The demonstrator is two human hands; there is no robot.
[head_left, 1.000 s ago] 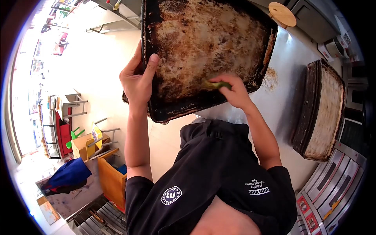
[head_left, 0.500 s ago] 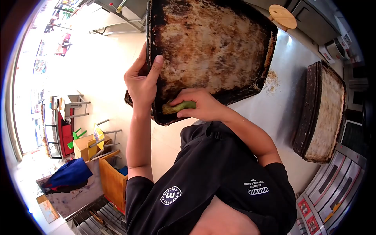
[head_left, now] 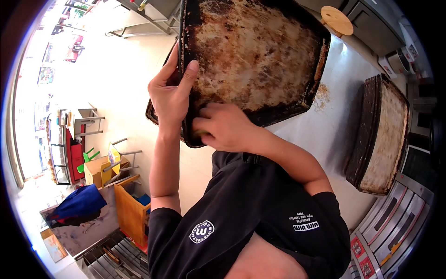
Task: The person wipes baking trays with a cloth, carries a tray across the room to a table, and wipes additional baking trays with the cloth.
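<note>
A blackened, rust-stained baking tray (head_left: 260,56) is tilted up in front of me, its scorched inner face towards the camera. My left hand (head_left: 171,100) is closed on the tray's left rim, thumb on the inside and fingers behind. Low in the near left corner, my right hand (head_left: 225,126) presses a green sponge (head_left: 200,133) against the tray. Only a sliver of the sponge shows under the curled fingers. Behind the left wrist, the dark edge of another tray (head_left: 150,111) sticks out below the held one.
On the metal table (head_left: 341,69) at the right stands a stack of dark trays (head_left: 378,135). Brown crumbs (head_left: 322,96) lie beside the held tray. A round wooden stool (head_left: 337,20) is at the back, an oven (head_left: 395,223) at lower right, and chairs (head_left: 118,160) at left.
My right hand has shifted slightly left and turned over the sponge, hiding most of it in the corner. The left hand keeps its hold on the rim, and the tray has barely moved.
</note>
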